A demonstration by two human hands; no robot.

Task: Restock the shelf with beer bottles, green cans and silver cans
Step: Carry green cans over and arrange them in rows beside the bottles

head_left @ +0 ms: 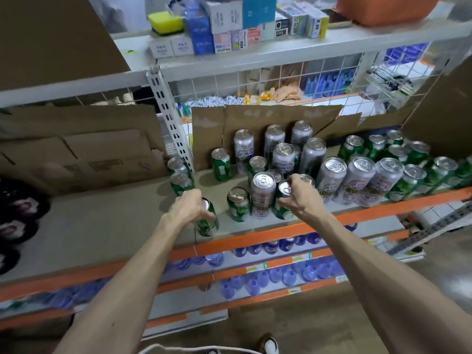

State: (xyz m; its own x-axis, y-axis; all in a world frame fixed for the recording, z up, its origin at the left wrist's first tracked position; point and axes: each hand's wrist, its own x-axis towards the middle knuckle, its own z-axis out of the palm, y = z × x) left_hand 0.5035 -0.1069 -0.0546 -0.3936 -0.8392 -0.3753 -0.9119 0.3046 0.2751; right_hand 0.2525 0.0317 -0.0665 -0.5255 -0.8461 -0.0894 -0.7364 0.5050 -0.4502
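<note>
Green cans sit gripped in both hands, left (190, 209) around one (207, 223), right (300, 198) around another (283, 200).

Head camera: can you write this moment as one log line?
left hand: gripping green can at shelf front | right hand: gripping another green can | bottles: none visible

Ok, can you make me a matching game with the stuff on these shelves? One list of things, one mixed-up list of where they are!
Things:
1. yellow sponge
2. blue water bottles
3. left hand
4. tall silver can

Places:
A. gripping a green can at the shelf's front edge
B. top shelf
C. between two green cans, front row
D. lower shelves under the orange rail

Pairs: 1-B, 2-D, 3-A, 4-C
</note>
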